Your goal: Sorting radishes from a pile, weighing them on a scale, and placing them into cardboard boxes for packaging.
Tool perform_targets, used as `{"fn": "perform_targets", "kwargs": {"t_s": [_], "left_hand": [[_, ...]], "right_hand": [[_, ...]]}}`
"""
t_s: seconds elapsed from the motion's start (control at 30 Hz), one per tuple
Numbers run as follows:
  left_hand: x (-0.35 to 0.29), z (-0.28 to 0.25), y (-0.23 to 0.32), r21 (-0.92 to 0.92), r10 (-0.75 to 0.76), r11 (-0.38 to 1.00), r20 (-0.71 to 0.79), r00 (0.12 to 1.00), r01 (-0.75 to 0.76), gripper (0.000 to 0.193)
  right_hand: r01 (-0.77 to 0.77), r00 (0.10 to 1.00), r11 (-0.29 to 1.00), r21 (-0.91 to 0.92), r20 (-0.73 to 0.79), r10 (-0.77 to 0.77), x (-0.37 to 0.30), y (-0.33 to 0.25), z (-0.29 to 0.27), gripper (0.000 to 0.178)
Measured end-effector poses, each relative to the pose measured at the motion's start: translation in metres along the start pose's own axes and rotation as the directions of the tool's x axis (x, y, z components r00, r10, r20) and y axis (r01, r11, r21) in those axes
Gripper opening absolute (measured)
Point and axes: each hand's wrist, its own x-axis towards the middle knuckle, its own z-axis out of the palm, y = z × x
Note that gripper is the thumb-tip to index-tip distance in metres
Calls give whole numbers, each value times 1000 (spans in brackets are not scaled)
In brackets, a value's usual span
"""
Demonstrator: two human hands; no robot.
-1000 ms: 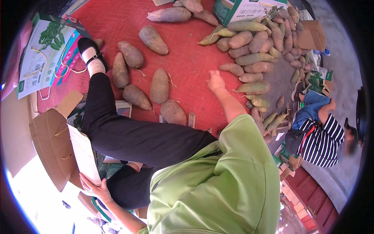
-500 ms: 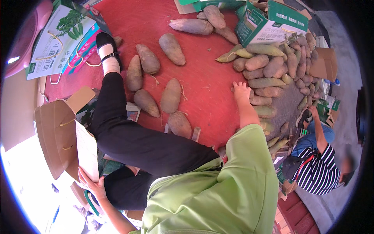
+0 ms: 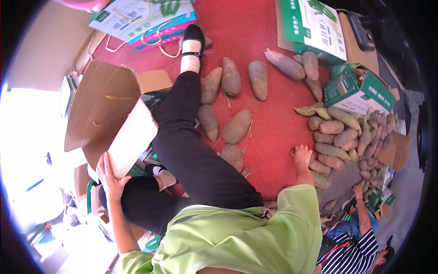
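My left hand rests with fingers stretched against the edge of a pale flap on an open cardboard box. At the near left edge of a heap of long radishes, my right hand lies on the red surface. Its fingers are spread and touch or nearly touch a radish end, partly hidden beneath it. Several thick, dusty radishes lie singly between my stretched-out leg and the heap. A longer, paler radish sits farther off beside two darker ones.
A green and white carton stands behind the heap, with another printed box beyond it. Gift bags lean at the far left past my black shoe. At the lower right, a person in a striped shirt reaches toward the heap's edge.
The whole view has swung, so most things sit farther right. My left hand stays at the box flap, and my right hand remains beside the heap with its fingers spread.
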Motion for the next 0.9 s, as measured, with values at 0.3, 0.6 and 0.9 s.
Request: {"fn": "perform_targets", "kwargs": {"t_s": [0.3,0.6,0.9], "left_hand": [[4,-15,5,-26,16,1000,-51,999,-17,103],[1,-28,-7,-112,-21,994,-71,997,13,98],[-13,-28,-19,-185,-23,983,-86,996,7,97]], "right_hand": [[51,991,926,373,-133,-1,-20,-61,-45,38],[219,973,425,878,-230,-26,0,-84,-87,39],[751,657,78,655,-754,4,-29,-113,-316,36]]}}
